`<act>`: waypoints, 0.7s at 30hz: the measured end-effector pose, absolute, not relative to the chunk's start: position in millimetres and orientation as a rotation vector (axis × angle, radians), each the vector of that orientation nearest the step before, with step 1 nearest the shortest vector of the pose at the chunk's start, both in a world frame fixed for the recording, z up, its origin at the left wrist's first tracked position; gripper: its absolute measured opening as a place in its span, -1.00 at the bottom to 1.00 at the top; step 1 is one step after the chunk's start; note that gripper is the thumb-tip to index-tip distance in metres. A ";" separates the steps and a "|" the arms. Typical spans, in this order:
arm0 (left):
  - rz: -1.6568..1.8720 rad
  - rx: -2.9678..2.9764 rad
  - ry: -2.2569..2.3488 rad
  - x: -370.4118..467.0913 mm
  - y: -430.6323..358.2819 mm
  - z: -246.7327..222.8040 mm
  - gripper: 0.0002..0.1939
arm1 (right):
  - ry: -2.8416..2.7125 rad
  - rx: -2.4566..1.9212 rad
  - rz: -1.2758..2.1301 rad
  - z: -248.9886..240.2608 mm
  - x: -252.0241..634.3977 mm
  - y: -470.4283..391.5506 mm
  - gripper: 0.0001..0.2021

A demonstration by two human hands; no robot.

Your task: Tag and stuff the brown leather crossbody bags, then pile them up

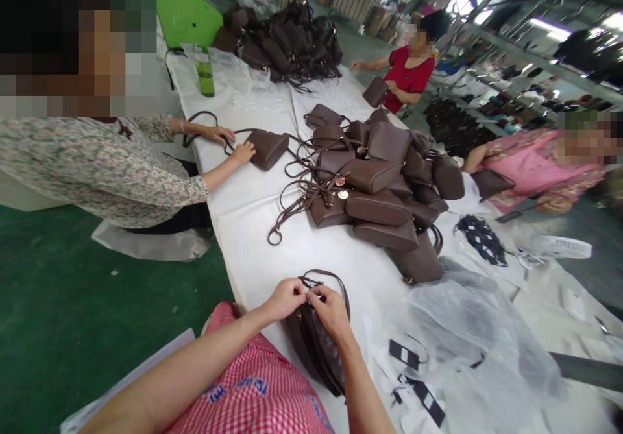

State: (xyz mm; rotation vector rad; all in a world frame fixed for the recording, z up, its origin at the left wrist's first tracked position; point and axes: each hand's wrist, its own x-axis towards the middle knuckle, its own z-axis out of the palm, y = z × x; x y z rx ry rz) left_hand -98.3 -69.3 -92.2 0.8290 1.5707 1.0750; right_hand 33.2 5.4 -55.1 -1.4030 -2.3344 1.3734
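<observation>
Near you on the table (243, 217) | your left hand (287, 298) and right hand (333, 309) pinch the far end of the brown bag (311, 351), exact part unclear | bag pile (388, 142) beyond

Behind one bag (305, 340) (tags (404, 354) at right), a bag heap (377, 174) lies on the table (243, 226).

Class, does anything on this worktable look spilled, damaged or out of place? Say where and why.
Nothing appears spilled or damaged. Crumpled clear plastic sprawls to the right of the nearest brown bag, with black tags scattered beside it, which looks untidy. The straps on the heaped bags also look tangled.
</observation>
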 end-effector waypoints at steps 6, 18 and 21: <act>1.095 0.824 1.573 -97.2 -70.1 -92.0 -0.91 | -2.413 -1.399 1.253 -54.7 29.6 4.5 -0.77; 1.080 0.523 1.419 -100.0 -73.9 -93.0 -0.93 | -2.437 -1.444 1.215 -54.8 31.2 2.2 -0.79; 1.071 0.453 1.353 -101.2 -76.0 -90.0 -0.86 | -2.413 -1.472 1.230 -55.1 35.3 3.4 -0.79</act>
